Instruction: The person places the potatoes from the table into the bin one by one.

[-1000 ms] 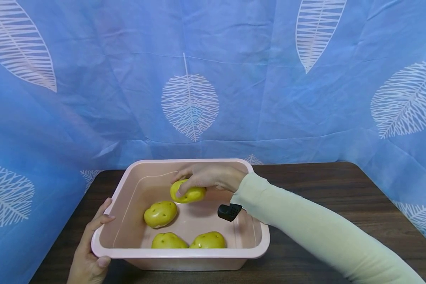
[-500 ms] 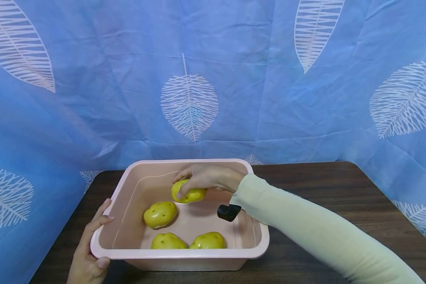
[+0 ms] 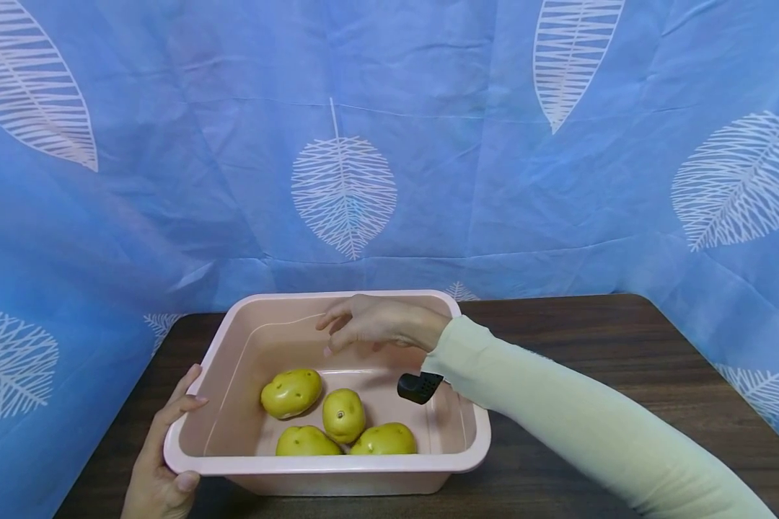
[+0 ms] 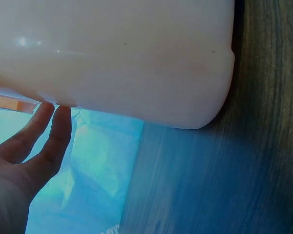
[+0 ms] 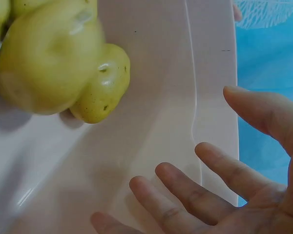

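My right hand (image 3: 379, 322) hovers over the back of the pink plastic basin (image 3: 357, 464), fingers spread and holding nothing. In the right wrist view its fingers (image 5: 180, 190) are extended with the basin wall behind them. One potato (image 3: 344, 416), slightly blurred in the right wrist view, stands end-on in the middle of the group. Around it are a potato (image 3: 292, 393) on the left and two more along the front wall, a left one (image 3: 307, 441) and a right one (image 3: 385, 439), partly hidden by the rim. My left hand (image 3: 162, 450) grips the basin's front left corner, thumb at the front rim.
The basin stands on a dark wooden table (image 3: 571, 360). A blue cloth (image 3: 428, 180) with white leaf prints hangs behind and at both sides. A black wrist device (image 3: 418, 388) hangs below the right sleeve (image 3: 558, 404).
My right hand has let go of the potato it held, and its fingers have spread. That potato is now lower and nearer the front, among the others. The left hand keeps its hold.
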### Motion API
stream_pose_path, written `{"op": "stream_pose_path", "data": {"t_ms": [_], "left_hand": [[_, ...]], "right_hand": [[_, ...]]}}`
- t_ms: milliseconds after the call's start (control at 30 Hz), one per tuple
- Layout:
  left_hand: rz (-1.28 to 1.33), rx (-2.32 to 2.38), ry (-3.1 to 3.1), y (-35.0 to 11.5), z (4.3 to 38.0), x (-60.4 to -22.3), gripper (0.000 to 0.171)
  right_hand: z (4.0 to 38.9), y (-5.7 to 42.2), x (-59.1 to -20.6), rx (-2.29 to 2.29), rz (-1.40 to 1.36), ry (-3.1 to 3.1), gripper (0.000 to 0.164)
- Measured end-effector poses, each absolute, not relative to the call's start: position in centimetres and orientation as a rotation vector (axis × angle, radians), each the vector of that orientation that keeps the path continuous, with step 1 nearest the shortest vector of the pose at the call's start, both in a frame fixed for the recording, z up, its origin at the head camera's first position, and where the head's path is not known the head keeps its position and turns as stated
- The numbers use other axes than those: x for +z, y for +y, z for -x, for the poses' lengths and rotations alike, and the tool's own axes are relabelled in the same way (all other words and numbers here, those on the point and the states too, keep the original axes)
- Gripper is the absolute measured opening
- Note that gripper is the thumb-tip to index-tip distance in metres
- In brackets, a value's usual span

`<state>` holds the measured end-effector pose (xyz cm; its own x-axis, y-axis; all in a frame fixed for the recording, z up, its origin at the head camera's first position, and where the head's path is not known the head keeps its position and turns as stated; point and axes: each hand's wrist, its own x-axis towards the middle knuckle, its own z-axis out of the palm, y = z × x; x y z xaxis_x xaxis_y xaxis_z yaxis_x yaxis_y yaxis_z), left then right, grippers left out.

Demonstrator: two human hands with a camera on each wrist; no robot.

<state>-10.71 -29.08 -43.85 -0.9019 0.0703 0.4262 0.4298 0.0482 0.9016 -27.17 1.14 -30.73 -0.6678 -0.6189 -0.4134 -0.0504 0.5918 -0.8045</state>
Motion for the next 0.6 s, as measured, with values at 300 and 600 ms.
{"op": "stream_pose_path", "data": {"t_ms": [300,600], "left_hand": [[0.597,-1.977,-1.976,-29.5,11.2,-44.7,0.072],[0.647,-1.963,-1.949,-29.9,11.6,-45.3,0.069]], "right_hand": [[27.2,1.1,-30.4,-1.043,0.521,2.126,0.056],[26.7,1.4,-30.3,-1.043,0.528,2.131,0.054]]}}
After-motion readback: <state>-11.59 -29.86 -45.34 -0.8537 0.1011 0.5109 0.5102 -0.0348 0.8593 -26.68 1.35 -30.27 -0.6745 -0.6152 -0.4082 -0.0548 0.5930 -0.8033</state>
